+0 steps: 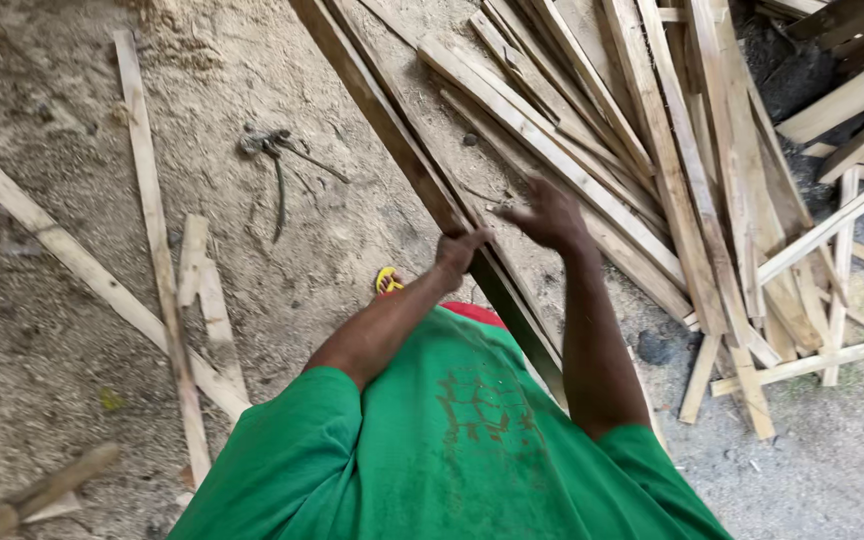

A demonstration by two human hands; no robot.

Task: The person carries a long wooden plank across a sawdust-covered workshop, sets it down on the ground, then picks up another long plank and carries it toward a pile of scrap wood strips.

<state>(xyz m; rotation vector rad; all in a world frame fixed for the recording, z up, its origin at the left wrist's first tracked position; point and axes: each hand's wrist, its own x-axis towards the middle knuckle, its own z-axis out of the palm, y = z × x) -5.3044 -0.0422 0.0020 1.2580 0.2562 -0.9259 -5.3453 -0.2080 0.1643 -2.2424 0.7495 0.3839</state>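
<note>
A long dark wooden plank (392, 130) runs diagonally from the top centre down to my green shirt. My left hand (460, 250) is closed around its lower part. My right hand (548, 214) hovers just right of the plank with its fingers spread and holds nothing; it is blurred. Whether it touches the wood I cannot tell. Paler slats (552, 150) lie directly under and beside both hands.
A large heap of pale wooden slats (722, 180) fills the right side. Loose slats (157, 250) lie on the sawdust-covered ground at the left. A dark metal tool or cord (274, 150) lies on the ground. A yellow sandal (387, 281) shows beside my left forearm.
</note>
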